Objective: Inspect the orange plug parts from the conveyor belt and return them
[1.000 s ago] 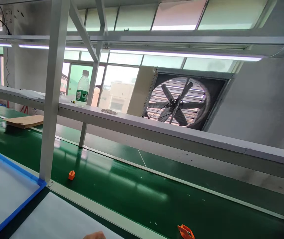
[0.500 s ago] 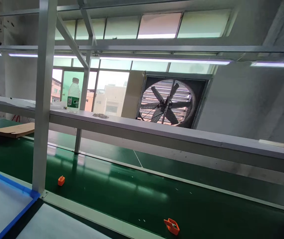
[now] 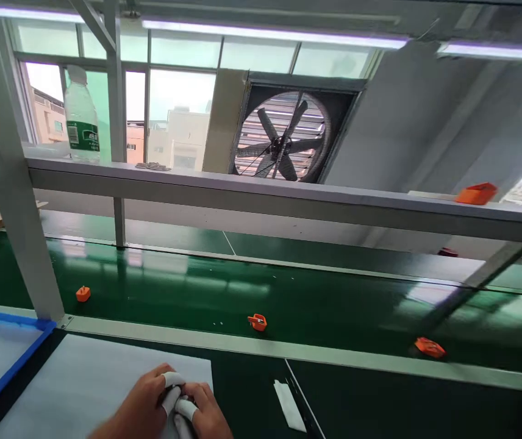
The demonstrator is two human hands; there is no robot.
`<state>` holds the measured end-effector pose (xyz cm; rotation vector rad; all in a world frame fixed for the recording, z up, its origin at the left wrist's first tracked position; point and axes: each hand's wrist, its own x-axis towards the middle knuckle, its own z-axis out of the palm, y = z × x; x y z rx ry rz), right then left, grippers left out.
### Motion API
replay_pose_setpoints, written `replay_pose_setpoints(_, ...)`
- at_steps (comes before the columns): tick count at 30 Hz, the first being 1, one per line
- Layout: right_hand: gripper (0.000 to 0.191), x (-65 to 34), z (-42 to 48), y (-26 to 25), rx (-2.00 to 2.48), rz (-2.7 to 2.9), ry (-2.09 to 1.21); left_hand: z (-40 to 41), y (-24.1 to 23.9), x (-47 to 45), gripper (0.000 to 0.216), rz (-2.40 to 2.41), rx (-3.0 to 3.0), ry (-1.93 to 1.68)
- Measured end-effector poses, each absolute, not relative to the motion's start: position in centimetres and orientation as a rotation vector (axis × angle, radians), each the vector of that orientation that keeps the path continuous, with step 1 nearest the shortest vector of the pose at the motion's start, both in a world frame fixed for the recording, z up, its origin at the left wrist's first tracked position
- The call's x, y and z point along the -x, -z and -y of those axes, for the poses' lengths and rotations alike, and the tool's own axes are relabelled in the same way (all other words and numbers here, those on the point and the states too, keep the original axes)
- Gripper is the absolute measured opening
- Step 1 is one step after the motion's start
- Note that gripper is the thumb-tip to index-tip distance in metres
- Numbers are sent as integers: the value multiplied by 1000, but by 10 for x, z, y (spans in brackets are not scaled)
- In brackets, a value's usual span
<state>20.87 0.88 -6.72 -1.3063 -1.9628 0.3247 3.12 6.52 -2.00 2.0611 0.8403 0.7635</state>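
At the bottom of the view my left hand (image 3: 144,403) and my right hand (image 3: 207,410) meet over a white sheet (image 3: 91,372) on the bench. White coverings (image 3: 174,379) wrap several of my fingers on both hands. The fingers curl inward and press together, the two hands touching. Whatever lies between them, if anything, is hidden by the fingers. A narrow white strip (image 3: 289,405) rests on the dark bench surface to the right of my hands.
Beyond a pale rail (image 3: 188,341) runs a green conveyor belt (image 3: 334,317). On it sit orange parts: one at left (image 3: 83,294), one mid-belt (image 3: 258,322), another at right (image 3: 430,347). Overhead, a shelf (image 3: 288,194) bears a bottle (image 3: 82,119) and an orange piece (image 3: 477,193). A post (image 3: 9,158) stands left.
The view has tilted down and swung right. Both my hands have come into sight at the bottom, along with the white strip and the orange pieces farther right.
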Motion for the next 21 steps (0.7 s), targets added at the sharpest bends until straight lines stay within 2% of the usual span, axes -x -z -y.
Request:
replay_pose_setpoints(8,34,-204,13,22,1344,2039,-424,-63,15,-25,35,-799,-2159,-688)
replay_pose_setpoints(21,16,-206,12,25,1330,2095,-304,-72,23,-19,35,-816,-2306,-722)
